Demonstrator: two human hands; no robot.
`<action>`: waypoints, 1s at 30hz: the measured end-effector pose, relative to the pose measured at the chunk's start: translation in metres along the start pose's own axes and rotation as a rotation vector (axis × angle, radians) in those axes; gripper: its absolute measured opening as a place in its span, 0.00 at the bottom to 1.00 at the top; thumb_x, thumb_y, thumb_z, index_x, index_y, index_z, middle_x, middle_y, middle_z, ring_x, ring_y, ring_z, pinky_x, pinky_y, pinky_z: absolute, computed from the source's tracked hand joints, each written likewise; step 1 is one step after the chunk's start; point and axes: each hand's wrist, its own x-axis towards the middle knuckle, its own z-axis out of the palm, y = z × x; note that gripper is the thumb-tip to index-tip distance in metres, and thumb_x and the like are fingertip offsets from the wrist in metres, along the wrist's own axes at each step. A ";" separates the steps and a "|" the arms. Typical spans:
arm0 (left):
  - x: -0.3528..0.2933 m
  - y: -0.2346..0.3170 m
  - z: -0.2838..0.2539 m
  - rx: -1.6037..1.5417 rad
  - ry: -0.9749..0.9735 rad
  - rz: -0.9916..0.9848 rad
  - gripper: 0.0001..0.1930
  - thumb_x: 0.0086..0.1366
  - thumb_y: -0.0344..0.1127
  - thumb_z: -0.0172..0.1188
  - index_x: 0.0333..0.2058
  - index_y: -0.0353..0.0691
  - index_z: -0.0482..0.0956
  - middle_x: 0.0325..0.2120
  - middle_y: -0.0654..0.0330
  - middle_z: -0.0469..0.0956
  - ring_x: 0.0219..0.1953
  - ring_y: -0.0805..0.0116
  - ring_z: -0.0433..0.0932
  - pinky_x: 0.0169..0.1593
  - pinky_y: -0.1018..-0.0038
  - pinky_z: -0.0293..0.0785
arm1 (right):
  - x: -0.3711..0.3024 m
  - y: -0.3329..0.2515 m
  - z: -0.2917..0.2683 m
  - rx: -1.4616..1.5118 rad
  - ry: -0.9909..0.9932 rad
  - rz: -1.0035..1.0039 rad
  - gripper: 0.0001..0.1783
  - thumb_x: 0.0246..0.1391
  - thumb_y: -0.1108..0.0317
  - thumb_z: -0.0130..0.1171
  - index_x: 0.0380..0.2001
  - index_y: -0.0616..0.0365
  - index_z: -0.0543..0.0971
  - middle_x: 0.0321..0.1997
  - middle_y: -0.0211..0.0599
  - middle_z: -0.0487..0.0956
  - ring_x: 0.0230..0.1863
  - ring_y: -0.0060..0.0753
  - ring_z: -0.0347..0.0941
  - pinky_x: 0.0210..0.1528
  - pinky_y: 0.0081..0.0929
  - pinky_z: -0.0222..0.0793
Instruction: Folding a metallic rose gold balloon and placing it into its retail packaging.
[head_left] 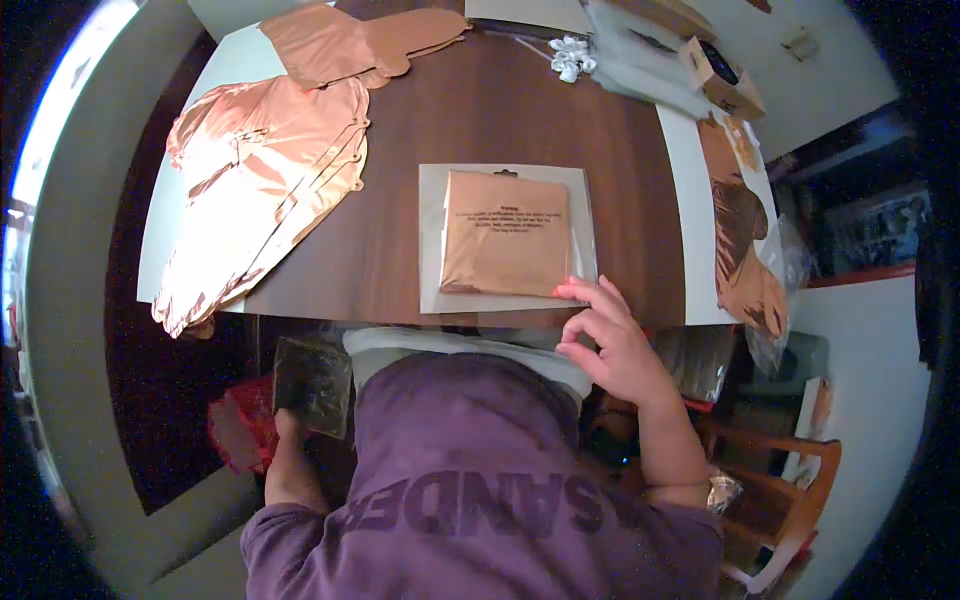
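Observation:
On the brown tabletop before me lies a flat clear packet (507,235) with a folded copper-coloured foil sheet inside and dark print on its front. A pale backing card (430,262) with a hanging slot shows around the foil. The fingertips of my right hand (612,340) rest at the packet's lower right corner, thumb apart from the bent fingers, nothing gripped. Below the table's edge at the left, my left hand (289,428) is at a clear plastic sleeve (314,385). Its fingers are hidden, so I cannot see whether it grips the sleeve.
Copper foil balloons (255,170) cover the table's left side, with more foil (365,45) behind. Other copper foil (740,235) lies at the right edge. Far back are a white ribbon bunch (572,58), clear plastic and a cardboard box (720,80). A wooden chair (800,485) stands right.

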 end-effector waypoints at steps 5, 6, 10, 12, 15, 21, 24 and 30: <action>0.015 0.077 -0.062 0.232 0.248 -0.036 0.29 0.55 0.62 0.62 0.42 0.42 0.80 0.40 0.47 0.81 0.39 0.49 0.79 0.40 0.58 0.73 | -0.001 0.001 0.001 0.051 0.031 0.004 0.09 0.46 0.72 0.65 0.27 0.56 0.73 0.58 0.41 0.73 0.66 0.46 0.62 0.70 0.51 0.47; 0.014 0.075 -0.072 0.277 0.296 -0.038 0.29 0.55 0.63 0.61 0.42 0.42 0.79 0.40 0.47 0.81 0.39 0.49 0.79 0.40 0.58 0.73 | -0.001 0.002 0.001 0.045 0.034 0.010 0.09 0.46 0.72 0.65 0.27 0.56 0.73 0.58 0.41 0.73 0.66 0.46 0.62 0.70 0.51 0.47; 0.004 0.070 -0.089 0.223 0.253 -0.038 0.32 0.56 0.64 0.60 0.45 0.41 0.77 0.40 0.49 0.81 0.40 0.49 0.79 0.42 0.59 0.73 | -0.006 -0.003 -0.004 0.040 0.084 -0.030 0.10 0.44 0.73 0.67 0.27 0.56 0.74 0.56 0.41 0.75 0.65 0.47 0.64 0.69 0.50 0.50; 0.023 0.047 -0.102 -0.065 -0.023 -0.036 0.33 0.58 0.61 0.59 0.50 0.37 0.73 0.40 0.51 0.80 0.42 0.50 0.78 0.45 0.60 0.73 | -0.012 -0.006 -0.009 0.029 0.111 -0.050 0.10 0.43 0.74 0.67 0.26 0.56 0.74 0.55 0.41 0.75 0.64 0.47 0.65 0.68 0.50 0.51; 0.035 0.053 -0.105 -0.361 -0.303 -0.016 0.35 0.60 0.58 0.58 0.55 0.34 0.70 0.39 0.53 0.80 0.44 0.51 0.77 0.48 0.62 0.74 | -0.024 -0.001 -0.014 0.005 0.165 -0.066 0.12 0.42 0.70 0.69 0.27 0.54 0.75 0.55 0.40 0.75 0.62 0.48 0.66 0.67 0.50 0.55; -0.035 0.157 -0.163 0.050 -0.366 0.547 0.21 0.53 0.46 0.65 0.42 0.38 0.80 0.34 0.46 0.80 0.36 0.48 0.79 0.46 0.61 0.74 | -0.038 0.009 -0.012 -0.061 0.183 -0.049 0.16 0.40 0.70 0.70 0.34 0.54 0.77 0.56 0.40 0.73 0.61 0.47 0.66 0.67 0.51 0.55; -0.138 0.281 -0.297 -0.038 -0.144 0.838 0.19 0.49 0.46 0.69 0.36 0.39 0.82 0.33 0.48 0.80 0.37 0.49 0.78 0.46 0.60 0.72 | -0.030 0.007 0.002 -0.212 0.207 -0.014 0.26 0.38 0.68 0.72 0.44 0.55 0.77 0.61 0.42 0.69 0.64 0.47 0.63 0.67 0.52 0.53; -0.178 0.360 -0.319 -0.207 0.476 1.667 0.28 0.50 0.41 0.67 0.52 0.45 0.74 0.50 0.56 0.73 0.52 0.55 0.72 0.56 0.54 0.65 | -0.023 0.031 0.022 -0.482 0.203 -0.134 0.32 0.39 0.65 0.71 0.51 0.56 0.74 0.63 0.42 0.67 0.66 0.48 0.60 0.67 0.55 0.52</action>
